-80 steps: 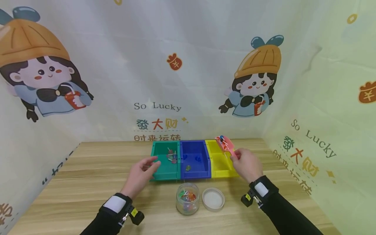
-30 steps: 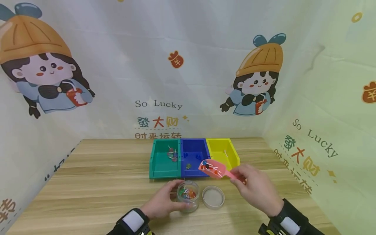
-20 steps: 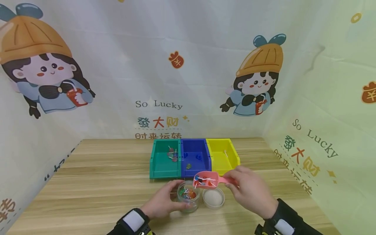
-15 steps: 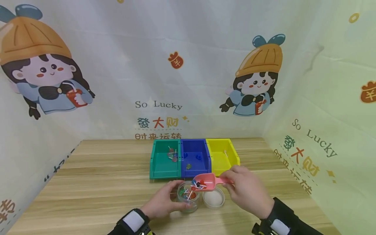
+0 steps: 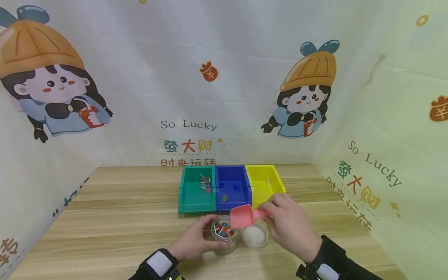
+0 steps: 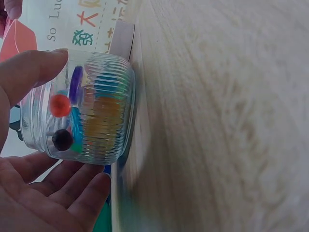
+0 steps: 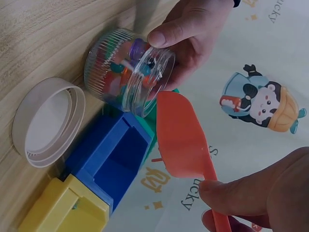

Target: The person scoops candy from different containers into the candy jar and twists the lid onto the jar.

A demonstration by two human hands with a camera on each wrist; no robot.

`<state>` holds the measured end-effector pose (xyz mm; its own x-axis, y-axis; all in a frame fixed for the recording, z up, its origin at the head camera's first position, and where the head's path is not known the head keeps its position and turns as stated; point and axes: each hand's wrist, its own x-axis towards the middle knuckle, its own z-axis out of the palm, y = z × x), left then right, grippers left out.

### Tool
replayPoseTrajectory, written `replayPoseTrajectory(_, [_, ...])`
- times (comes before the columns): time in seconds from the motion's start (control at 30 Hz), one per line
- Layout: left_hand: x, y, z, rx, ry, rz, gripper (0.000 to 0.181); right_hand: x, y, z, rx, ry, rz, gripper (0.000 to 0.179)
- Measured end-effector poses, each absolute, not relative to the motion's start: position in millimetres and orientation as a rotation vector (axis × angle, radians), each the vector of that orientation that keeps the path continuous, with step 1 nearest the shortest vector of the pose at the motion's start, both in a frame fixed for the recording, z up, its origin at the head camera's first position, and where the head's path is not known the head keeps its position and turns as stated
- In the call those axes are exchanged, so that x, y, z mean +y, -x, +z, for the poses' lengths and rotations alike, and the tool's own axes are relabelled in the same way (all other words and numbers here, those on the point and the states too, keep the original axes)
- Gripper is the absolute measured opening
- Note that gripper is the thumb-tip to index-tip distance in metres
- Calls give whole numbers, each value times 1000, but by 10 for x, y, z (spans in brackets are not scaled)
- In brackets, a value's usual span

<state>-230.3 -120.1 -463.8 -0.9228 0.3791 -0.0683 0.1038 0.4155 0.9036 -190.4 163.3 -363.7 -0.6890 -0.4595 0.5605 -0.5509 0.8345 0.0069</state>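
Observation:
My left hand (image 5: 196, 240) grips a ribbed clear jar (image 6: 91, 106) that stands on the table, thumb on the near side and fingers behind. Small lollipops (image 5: 222, 230) of several colours fill part of the jar. Between thumb and fingers, my right hand (image 5: 292, 225) pinches the handle of a pink scoop (image 5: 242, 216). The scoop's bowl is tipped over at the jar's right rim, and no lollipop shows on it. In the right wrist view the scoop (image 7: 181, 137) hangs beside the jar's mouth.
A white lid (image 5: 254, 235) lies right of the jar. Behind stand joined bins: a green bin (image 5: 190, 202) with several lollipops, a blue bin (image 5: 241, 194) with a small greenish piece, and a yellow bin (image 5: 257, 198) with one lollipop. A printed cloth (image 5: 245, 97) encloses the table.
My left hand has come from the green bin to the jar. The scoop has moved from above the yellow bin to the jar and tipped; its lollipops are now in the jar.

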Motion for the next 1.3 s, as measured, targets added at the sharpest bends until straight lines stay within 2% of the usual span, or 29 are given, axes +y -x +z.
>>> replayPoseTrajectory(0.47, [-1212, 2292, -4633, 2424, -456, 1515, 81, 1690, 1963, -3670, -2466, -687, 318, 21])
replayPoseTrajectory(1.0, [-1217, 2288, -4622, 2432, -449, 1497, 83, 2068, 2418, -3792, -2578, -226, 570, 27])
replayPoseTrajectory(1.3, [-1212, 2288, -4632, 2440, -437, 1493, 84, 2189, 2659, -4012, -2654, -103, 610, 28])
